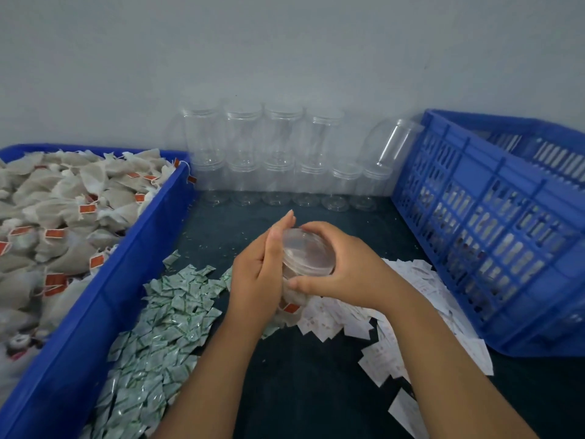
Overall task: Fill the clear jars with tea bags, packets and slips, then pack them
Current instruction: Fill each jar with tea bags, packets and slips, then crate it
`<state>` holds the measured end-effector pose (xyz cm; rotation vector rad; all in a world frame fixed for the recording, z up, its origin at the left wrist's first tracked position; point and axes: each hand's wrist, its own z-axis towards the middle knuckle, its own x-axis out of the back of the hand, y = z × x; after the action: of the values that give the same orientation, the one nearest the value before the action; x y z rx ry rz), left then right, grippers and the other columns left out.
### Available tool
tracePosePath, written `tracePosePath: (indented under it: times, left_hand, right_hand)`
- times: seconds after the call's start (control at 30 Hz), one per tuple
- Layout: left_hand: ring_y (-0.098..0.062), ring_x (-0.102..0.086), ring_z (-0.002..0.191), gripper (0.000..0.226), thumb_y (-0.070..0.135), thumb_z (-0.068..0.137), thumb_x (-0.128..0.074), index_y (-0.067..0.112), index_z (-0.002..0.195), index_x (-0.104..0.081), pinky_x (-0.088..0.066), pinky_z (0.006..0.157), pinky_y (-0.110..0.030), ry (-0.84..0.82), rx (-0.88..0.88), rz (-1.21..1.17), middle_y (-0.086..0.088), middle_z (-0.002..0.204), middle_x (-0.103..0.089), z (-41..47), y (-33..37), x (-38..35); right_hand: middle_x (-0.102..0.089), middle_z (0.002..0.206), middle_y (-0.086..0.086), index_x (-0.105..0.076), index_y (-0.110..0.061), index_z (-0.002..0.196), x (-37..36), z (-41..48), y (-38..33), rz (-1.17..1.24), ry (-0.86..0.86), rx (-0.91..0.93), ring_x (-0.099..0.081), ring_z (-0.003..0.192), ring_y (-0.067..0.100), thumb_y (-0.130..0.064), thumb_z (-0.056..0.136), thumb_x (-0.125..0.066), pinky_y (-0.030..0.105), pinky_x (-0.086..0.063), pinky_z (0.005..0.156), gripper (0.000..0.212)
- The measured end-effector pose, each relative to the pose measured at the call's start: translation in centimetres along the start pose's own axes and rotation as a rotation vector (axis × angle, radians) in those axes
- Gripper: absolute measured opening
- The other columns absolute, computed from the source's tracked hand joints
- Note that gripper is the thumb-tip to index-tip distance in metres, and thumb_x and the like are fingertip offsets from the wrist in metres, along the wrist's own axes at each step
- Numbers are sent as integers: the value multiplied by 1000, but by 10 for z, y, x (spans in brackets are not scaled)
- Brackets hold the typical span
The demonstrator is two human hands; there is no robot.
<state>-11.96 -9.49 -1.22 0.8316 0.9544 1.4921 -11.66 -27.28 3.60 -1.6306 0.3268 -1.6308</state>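
1. While the right hand curls round the lidded top of a clear jar, thumb on the side wall, the left hand lies with straight fingers pressed flat against the jar's left side.
2. Jar position: held tilted above the dark table, centre of view, with the lid facing the camera. An orange tag shows through its lower wall.
3. Left of the hands: one blue bin heaped with tea bags, too many to count. One tag hangs over its far corner.
4. Between the bin and the left arm: a loose pile of green-and-white packets on the table, reaching the left wrist. Uncountable.
5. Right of the hands: a pile of white slips, partly under the right forearm, running to the foot of the crate.
6. Far right: one blue slatted crate. What's inside is blurred behind the slats, cannot tell.
7. Against the grey wall: empty jars stacked in two rows. Six in the bottom row and four upright on top, plus one tilted jar leaning on the crate rim. That's eleven, or twelve with the held one.
8. Obstructions: the hands cover most of the held jar. Both piles crowd the table just beside it. Small crumbs lie scattered between the hands and the stack.
9. Totals: two hands, one bin, one crate, two loose piles.
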Motion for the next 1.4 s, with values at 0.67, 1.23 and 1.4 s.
tracePosePath:
  times: [0.67, 1.23, 1.4]
  left_hand:
    - [3, -64, 89, 19, 52, 104, -52, 44, 98, -69, -52, 71, -17, -620, -151, 502, 31, 96, -67, 0, 26, -139]
    - [22, -43, 132, 46, 76, 92, -38, 77, 138, -41, -40, 118, -24, -781, 166, -39, 53, 137, -43, -31, -13, -258]
    - [23, -46, 129, 42, 72, 95, -44, 73, 138, -45, -41, 116, -22, -795, 281, -90, 46, 139, -50, -27, -15, -255]
  right_hand:
    - [-61, 118, -14, -56, -35, 143, 292, -41, 3, -369, 622, -154, -61, 94, 1, -85, 60, -66, 10, -40, 75, 97]
    - [-58, 144, 17, -44, -15, 150, 361, 94, 176, -566, 414, -581, -61, 124, 36, -59, 77, -91, 35, -40, 84, 97]
    - [-57, 147, 23, -44, -13, 151, 340, 133, 208, -548, 445, -547, -60, 130, 40, -46, 88, -84, 38, -43, 89, 81]
